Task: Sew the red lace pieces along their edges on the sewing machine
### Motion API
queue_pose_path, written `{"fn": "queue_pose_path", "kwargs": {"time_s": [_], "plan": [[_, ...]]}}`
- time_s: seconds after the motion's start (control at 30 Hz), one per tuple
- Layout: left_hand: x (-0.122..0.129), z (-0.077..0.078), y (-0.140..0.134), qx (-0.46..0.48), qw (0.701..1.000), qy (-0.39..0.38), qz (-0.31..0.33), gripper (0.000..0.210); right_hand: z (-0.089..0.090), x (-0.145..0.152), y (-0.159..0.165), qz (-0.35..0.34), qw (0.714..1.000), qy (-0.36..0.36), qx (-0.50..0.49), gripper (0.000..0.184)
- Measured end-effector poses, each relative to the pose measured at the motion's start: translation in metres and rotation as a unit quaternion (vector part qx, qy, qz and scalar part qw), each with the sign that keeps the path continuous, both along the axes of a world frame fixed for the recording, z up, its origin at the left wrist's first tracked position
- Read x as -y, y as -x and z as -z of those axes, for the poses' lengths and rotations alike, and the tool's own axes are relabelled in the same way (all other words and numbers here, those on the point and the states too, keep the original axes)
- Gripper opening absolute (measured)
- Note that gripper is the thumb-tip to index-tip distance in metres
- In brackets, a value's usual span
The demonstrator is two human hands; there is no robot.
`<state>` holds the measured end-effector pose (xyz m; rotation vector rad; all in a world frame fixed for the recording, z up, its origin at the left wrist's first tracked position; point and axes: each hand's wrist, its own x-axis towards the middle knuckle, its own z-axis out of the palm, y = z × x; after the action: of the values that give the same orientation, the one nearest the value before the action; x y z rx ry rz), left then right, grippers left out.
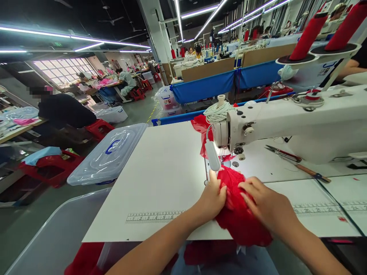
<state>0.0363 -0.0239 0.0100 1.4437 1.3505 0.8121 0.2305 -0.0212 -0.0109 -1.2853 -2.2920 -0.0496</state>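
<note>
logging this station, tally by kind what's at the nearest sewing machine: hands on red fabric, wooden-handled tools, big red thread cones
Left hand and right hand on red fabric: 2
Wooden-handled tools: 1
Big red thread cones: 2
Total: 5

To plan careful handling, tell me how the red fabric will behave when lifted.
The red fabric will likely be floppy: it bunches and creases between the left hand and right hand. It should be fairly light, since it looks like thin cloth. It probably won't roll, having no firm round shape.
</note>
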Motion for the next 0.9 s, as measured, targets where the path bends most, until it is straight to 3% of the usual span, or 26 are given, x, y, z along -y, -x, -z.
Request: {"fn": "queue_pose_path", "kwargs": {"time_s": [0.03,0.1,0.23,0.4,0.47,0.63,0.77,0.8,0.9], "plan": [[0.001,-0.001,0.001,0.011,1.000,0.003,0.012,0.023,0.000,-0.005,-0.002,0.040,0.999,-0.015,0.006,0.031],[0.002,-0.002,0.001,0.028,0.999,0.014,0.041,0.021,-0.002,-0.012,0.000,0.051,0.998,-0.032,-0.037,0.030],[0.000,-0.001,0.000,0.029,0.996,0.045,0.078,0.015,-0.005,-0.020,0.022,-0.100,0.983,0.037,-0.150,0.030],[-0.005,-0.008,0.006,-0.036,0.993,0.065,0.094,0.014,0.008,-0.032,0.025,-0.113,0.978,0.113,-0.133,0.033],[-0.010,-0.014,0.011,-0.093,0.992,0.039,0.078,0.012,0.009,-0.036,0.019,-0.120,0.980,0.136,-0.083,0.036],[-0.032,-0.019,0.023,-0.287,0.956,-0.066,-0.007,0.048,0.000,-0.046,0.012,-0.129,0.976,0.170,0.042,0.032],[-0.044,-0.008,0.024,-0.390,0.902,-0.173,-0.065,0.018,-0.003,-0.055,0.009,-0.150,0.973,0.160,0.071,0.030],[-0.044,-0.004,0.023,-0.402,0.892,-0.198,-0.057,0.013,-0.002,-0.057,0.008,-0.157,0.973,0.151,0.071,0.031],[-0.039,0.004,0.020,-0.412,0.873,-0.258,0.040,0.026,0.003,-0.059,0.006,-0.175,0.975,0.122,0.060,0.032]]}}
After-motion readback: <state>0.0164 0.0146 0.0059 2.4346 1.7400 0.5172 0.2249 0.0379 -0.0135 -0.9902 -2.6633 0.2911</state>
